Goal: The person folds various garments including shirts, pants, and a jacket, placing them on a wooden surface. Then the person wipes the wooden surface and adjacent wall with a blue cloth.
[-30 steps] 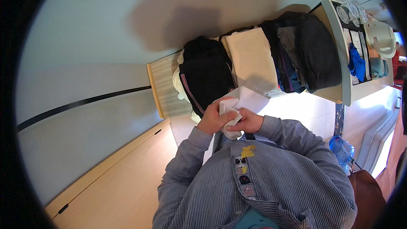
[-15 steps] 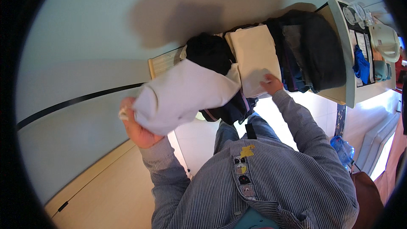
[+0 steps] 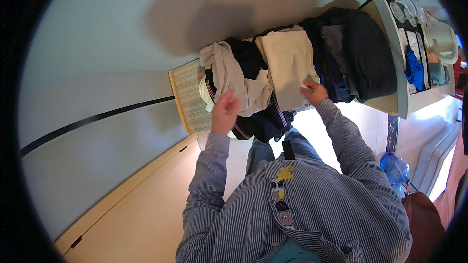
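Note:
A pale grey-white garment [image 3: 226, 70] lies loosely over the left end of a pile, partly covering black clothes [image 3: 251, 61] with striped trim. My left hand [image 3: 225, 113] is at its near edge, fingers apart and resting against the cloth without gripping it. To the right lies a flat, folded cream garment [image 3: 287, 63]. My right hand [image 3: 316, 92] pinches the near right corner of this cream garment between thumb and fingers.
The clothes rest on a slatted wooden bench [image 3: 185, 92] along the wall. Dark folded trousers [image 3: 368, 53] are stacked at right. Beyond stands a cabinet [image 3: 397, 68] with a white kettle [image 3: 440, 41], glass cups and a blue cloth [image 3: 414, 70]. A blue water bottle [image 3: 394, 168] stands below.
My left hand has moved right and laid the pale garment onto the pile, releasing its grip. The bench's left end now shows. My right hand has stayed at the cream garment's corner.

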A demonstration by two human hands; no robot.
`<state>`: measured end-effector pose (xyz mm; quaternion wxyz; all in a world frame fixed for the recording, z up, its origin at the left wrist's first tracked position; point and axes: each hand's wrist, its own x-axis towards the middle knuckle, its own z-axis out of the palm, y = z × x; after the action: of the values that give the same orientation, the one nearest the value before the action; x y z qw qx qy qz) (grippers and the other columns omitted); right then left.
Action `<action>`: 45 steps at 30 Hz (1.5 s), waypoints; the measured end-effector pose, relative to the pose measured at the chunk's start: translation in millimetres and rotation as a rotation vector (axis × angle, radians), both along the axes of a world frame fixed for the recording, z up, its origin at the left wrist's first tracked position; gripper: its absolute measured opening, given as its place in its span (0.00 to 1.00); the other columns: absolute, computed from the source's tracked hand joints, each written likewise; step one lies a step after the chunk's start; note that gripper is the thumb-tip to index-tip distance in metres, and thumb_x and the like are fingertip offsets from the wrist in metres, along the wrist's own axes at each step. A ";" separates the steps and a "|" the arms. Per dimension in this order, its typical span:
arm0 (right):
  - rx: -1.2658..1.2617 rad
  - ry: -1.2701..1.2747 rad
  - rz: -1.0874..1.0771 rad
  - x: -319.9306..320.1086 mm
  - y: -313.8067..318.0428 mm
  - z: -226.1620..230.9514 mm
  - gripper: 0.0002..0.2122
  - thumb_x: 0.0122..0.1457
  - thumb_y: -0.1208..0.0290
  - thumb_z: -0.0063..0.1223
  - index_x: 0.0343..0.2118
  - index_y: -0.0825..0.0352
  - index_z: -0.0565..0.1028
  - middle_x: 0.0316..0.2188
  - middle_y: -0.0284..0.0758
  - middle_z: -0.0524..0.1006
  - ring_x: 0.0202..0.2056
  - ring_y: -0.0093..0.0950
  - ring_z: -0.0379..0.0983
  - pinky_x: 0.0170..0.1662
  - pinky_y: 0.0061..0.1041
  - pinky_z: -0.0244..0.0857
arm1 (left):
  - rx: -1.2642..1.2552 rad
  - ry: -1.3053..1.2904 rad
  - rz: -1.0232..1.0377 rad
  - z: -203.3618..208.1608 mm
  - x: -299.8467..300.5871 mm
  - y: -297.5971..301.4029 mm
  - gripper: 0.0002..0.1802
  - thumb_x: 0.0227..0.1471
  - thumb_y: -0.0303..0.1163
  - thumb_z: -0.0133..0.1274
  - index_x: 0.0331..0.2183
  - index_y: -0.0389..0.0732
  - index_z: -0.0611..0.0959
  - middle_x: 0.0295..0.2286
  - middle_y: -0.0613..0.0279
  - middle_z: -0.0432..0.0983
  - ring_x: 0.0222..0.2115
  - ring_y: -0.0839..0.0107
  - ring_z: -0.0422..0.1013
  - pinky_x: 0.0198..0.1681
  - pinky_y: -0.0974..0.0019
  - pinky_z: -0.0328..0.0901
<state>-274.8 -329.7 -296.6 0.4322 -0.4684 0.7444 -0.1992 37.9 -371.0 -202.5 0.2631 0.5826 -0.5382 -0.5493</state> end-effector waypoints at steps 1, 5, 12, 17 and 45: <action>-0.042 -0.224 -0.011 15.7 -4.4 10.2 0.15 0.45 0.63 0.56 0.34 0.67 0.73 0.30 0.37 0.75 0.32 0.28 0.72 0.36 0.26 0.65 | 0.084 -0.006 -0.074 3.7 -7.0 10.9 0.31 0.38 0.29 0.60 0.47 0.39 0.68 0.32 0.62 0.72 0.32 0.75 0.68 0.35 0.72 0.64; -0.020 -0.797 0.404 77.8 2.8 86.0 0.12 0.46 0.69 0.56 0.32 0.69 0.72 0.25 0.34 0.72 0.29 0.21 0.68 0.34 0.21 0.63 | -0.474 -0.294 -0.404 25.6 -45.6 50.6 0.43 0.25 0.38 0.67 0.46 0.35 0.67 0.38 0.53 0.69 0.39 0.63 0.67 0.41 0.65 0.63; 0.084 -1.264 0.382 88.5 -2.6 175.4 0.08 0.51 0.73 0.52 0.34 0.68 0.72 0.30 0.33 0.73 0.32 0.21 0.69 0.39 0.20 0.65 | 0.182 0.302 -0.138 81.9 -35.7 75.7 0.24 0.39 0.29 0.57 0.41 0.35 0.72 0.37 0.60 0.72 0.38 0.70 0.69 0.41 0.67 0.64; -0.049 -1.094 -0.143 60.9 -15.4 94.8 0.08 0.52 0.74 0.50 0.36 0.68 0.71 0.29 0.35 0.74 0.31 0.25 0.73 0.35 0.23 0.69 | 0.128 0.422 0.114 117.1 -2.9 35.2 0.16 0.46 0.26 0.49 0.40 0.33 0.73 0.36 0.59 0.73 0.35 0.70 0.71 0.39 0.67 0.66; -0.075 -0.932 0.276 51.7 14.4 77.9 0.09 0.50 0.71 0.51 0.34 0.67 0.73 0.28 0.29 0.73 0.31 0.18 0.68 0.35 0.19 0.63 | 0.426 0.466 -0.012 -8.1 -21.5 41.4 0.26 0.48 0.40 0.52 0.45 0.34 0.69 0.33 0.60 0.71 0.35 0.75 0.67 0.35 0.75 0.65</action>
<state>-223.1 -315.3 -218.7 0.7246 -0.4390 0.3947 -0.3554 16.5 -329.6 -210.6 0.2481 0.4797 -0.3398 -0.7700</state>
